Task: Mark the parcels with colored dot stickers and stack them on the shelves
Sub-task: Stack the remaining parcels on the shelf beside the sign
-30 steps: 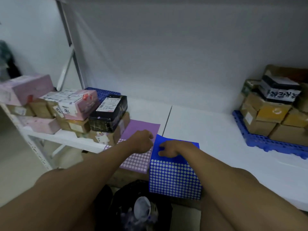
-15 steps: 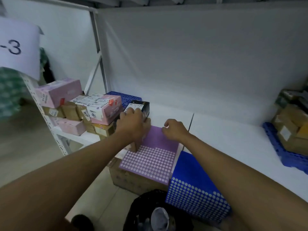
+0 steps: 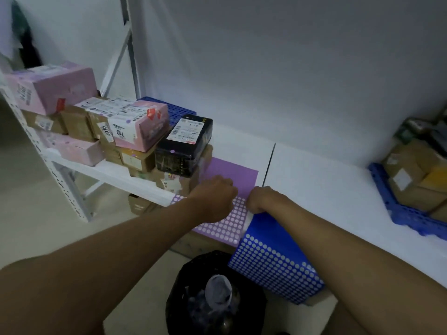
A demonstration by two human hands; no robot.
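Note:
A purple dot-sticker sheet lies on the white shelf, overhanging its front edge. My left hand rests on the sheet with fingers curled; its fingertips are hidden. My right hand pinches at the sheet's right edge. A blue dot-sticker sheet lies partly under my right forearm and hangs off the shelf. Left of the hands, a black parcel with a white label and a small purple dot tops a stack of brown boxes, next to a pink parcel.
More pink and brown parcels fill the shelf's left end by the metal upright. On the right, a blue pallet carries brown boxes. A black-bagged bin stands on the floor below me, near a cardboard box.
My left hand has come off the black parcel and returned to the purple sheet. My right hand has moved from the sheet's far end to its right edge. The view has shifted.

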